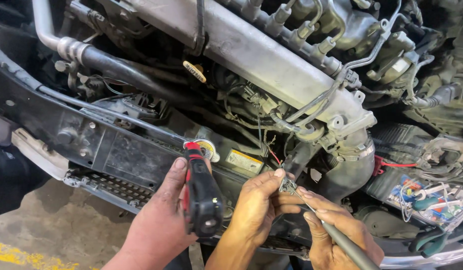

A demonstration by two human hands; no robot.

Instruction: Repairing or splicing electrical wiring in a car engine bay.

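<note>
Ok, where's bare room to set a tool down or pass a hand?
Bare: black front panel left of the radiator cap; concrete floor below it. Crowded: left hand pinching a metal fitting, right hand on a thin tool and a third hand's black-red tool bunch together; loose wires fill the right.

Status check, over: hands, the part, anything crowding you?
Left hand pinches small metal clip. Right hand grips grey rod tool, tip at clip. Another person's hand holds red-and-black tool close beside.

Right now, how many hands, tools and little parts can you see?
Hands: 3 (left hand, right hand, a third hand)
Tools: 2 (red-and-black tool, grey tool)
Small metal part: 1
Total: 6
</note>
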